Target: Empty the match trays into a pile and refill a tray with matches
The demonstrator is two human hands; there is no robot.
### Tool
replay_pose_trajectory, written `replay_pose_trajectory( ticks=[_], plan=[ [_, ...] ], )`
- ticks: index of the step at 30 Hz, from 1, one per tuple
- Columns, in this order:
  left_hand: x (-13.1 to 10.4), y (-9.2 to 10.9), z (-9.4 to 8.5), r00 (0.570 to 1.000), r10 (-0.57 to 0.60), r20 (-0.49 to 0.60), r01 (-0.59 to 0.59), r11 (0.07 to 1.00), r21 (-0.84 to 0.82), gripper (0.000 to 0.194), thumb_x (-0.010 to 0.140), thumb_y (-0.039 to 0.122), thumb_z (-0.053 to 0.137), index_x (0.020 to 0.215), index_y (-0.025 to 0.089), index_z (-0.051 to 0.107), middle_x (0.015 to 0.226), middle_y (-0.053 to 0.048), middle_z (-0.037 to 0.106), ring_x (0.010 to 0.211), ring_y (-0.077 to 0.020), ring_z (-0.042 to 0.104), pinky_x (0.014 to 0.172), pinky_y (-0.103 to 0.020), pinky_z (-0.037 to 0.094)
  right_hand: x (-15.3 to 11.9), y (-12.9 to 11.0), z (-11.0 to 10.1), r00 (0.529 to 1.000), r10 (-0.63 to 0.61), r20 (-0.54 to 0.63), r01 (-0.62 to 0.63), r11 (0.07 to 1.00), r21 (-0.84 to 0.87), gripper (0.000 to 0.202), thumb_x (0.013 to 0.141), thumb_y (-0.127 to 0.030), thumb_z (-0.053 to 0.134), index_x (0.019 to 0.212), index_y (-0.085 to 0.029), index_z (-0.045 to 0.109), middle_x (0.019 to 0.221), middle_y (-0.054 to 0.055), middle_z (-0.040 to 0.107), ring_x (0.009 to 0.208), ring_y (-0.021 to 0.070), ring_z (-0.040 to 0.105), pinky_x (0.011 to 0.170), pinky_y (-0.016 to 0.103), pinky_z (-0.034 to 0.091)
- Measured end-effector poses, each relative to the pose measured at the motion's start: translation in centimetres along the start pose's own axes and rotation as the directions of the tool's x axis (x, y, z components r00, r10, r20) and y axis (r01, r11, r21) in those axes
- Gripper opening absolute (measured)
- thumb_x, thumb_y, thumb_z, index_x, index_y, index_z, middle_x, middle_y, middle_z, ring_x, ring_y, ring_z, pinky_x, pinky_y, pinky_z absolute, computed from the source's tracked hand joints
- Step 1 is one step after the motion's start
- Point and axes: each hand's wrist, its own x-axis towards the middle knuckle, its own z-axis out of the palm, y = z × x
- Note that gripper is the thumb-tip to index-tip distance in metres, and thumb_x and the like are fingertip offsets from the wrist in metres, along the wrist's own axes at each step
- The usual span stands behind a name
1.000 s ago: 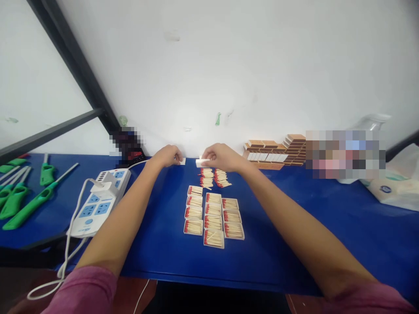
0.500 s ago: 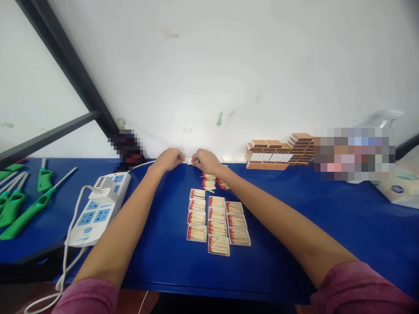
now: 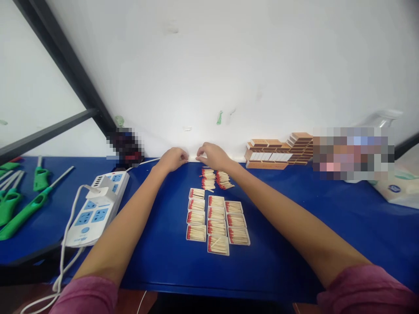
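Note:
My left hand (image 3: 174, 159) is at the back edge of the table against the white wall, its fingers curled together at the tips. Close to its right is my right hand (image 3: 212, 156), with thumb and forefinger bent toward each other. Anything pale between the fingertips blends into the wall, so I cannot make it out. Just below my right hand lie two piles of loose red-headed matches (image 3: 208, 179). Nearer to me, several open white matchbox trays filled with matches (image 3: 216, 227) lie in three columns on the blue table (image 3: 170, 266).
A stack of brown-sided matchboxes (image 3: 278, 152) stands by the wall on the right. Beyond it are a blurred patch and a tissue pack (image 3: 397, 187). At left lie a white power strip (image 3: 98, 213) with a cable and several green lighters (image 3: 36, 205). A black metal frame (image 3: 65, 65) rises there.
My hands have moved slightly, and the right one has lifted a little, uncovering the second match pile. The small white pieces seen between my hands earlier no longer stand out.

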Motion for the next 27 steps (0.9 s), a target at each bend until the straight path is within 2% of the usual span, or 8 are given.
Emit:
replay_pose_trajectory(
  ticks=[6,10,15,18,20,22,24,27],
  plan=[
    [0.4,0.2,0.6,0.999,0.009,-0.04,-0.008,1.0,0.024,0.01,0.083,0.022,0.071,0.087,0.018,0.079,0.094,-0.008,0.077,0.085,-0.0231,0.068,0.078,-0.031,0.049,-4.3,3.0,-4.3,0.994,0.051,-0.093,-0.043,0.996,0.079,0.014,0.094,-0.025,0.066,0.091,-0.016,0.076,0.095,0.008,0.072,0.082,0.0194,0.061,0.08,0.033,0.043],
    [0.3,0.5,0.4,0.998,0.016,-0.066,-0.015,1.0,0.022,0.01,0.08,0.025,0.074,0.084,0.017,0.079,0.094,-0.009,0.077,0.088,-0.0239,0.068,0.081,-0.032,0.049,-7.9,4.0,-5.7,0.994,0.09,-0.068,-0.084,0.993,0.084,0.015,0.093,-0.025,0.065,0.089,-0.017,0.076,0.09,0.008,0.072,0.074,0.0177,0.059,0.074,0.031,0.042],
    [-0.1,1.2,-2.6,0.99,0.012,-0.141,-0.011,1.0,0.009,0.021,0.085,0.035,0.07,0.087,0.016,0.08,0.093,-0.009,0.077,0.081,-0.0214,0.065,0.078,-0.032,0.049,-11.7,4.3,-6.2,0.99,0.132,-0.06,-0.127,0.989,0.082,0.018,0.093,-0.027,0.062,0.086,-0.016,0.075,0.082,0.008,0.07,0.072,0.0186,0.058,0.069,0.032,0.041],
    [-0.9,2.7,-4.9,0.981,-0.023,-0.191,0.015,0.999,-0.047,0.027,0.087,0.038,0.066,0.091,0.016,0.08,0.09,-0.008,0.077,0.074,-0.0188,0.063,0.073,-0.031,0.048,-13.6,4.2,-6.3,0.985,0.167,0.034,-0.17,0.964,0.203,0.023,0.093,-0.035,0.062,0.087,-0.017,0.075,0.078,0.006,0.07,0.068,0.0176,0.057,0.066,0.031,0.041],
    [-1.7,4.3,-5.5,0.991,-0.01,-0.13,-0.007,0.991,-0.13,0.027,0.085,0.04,0.068,0.091,0.017,0.08,0.087,-0.006,0.077,0.072,-0.0175,0.062,0.07,-0.029,0.047,-14.7,3.8,-6.3,0.976,0.164,0.145,-0.201,0.933,0.298,0.028,0.092,-0.043,0.064,0.088,-0.018,0.076,0.079,0.006,0.071,0.069,0.0173,0.057,0.065,0.031,0.042],
    [-2.7,6.0,-5.2,0.996,0.058,0.066,-0.044,0.978,-0.204,0.028,0.082,0.043,0.072,0.09,0.018,0.081,0.08,-0.004,0.076,0.07,-0.017,0.064,0.066,-0.028,0.047,-15.5,3.2,-6.4,0.954,0.138,0.267,-0.234,0.9,0.368,0.034,0.09,-0.052,0.067,0.091,-0.019,0.077,0.083,0.006,0.073,0.071,0.0173,0.058,0.066,0.031,0.044],
    [-3.6,7.3,-4.4,0.962,0.118,0.247,-0.055,0.967,-0.249,0.03,0.081,0.045,0.075,0.091,0.018,0.081,0.075,-0.004,0.074,0.067,-0.0164,0.064,0.062,-0.027,0.046,-15.8,2.7,-6.3,0.922,0.112,0.371,-0.272,0.869,0.413,0.041,0.086,-0.059,0.069,0.092,-0.019,0.077,0.085,0.006,0.073,0.072,0.017,0.057,0.064,0.03,0.044],
    [-4.9,7.8,-3.3,0.942,0.15,0.3,-0.073,0.965,-0.251,0.028,0.083,0.045,0.074,0.09,0.019,0.081,0.076,-0.004,0.075,0.066,-0.0154,0.064,0.06,-0.026,0.044,-15.8,2.2,-6.1,0.897,0.069,0.436,-0.284,0.847,0.45,0.044,0.084,-0.061,0.071,0.09,-0.018,0.076,0.084,0.006,0.072,0.069,0.0157,0.055,0.062,0.03,0.042]
  ],
)
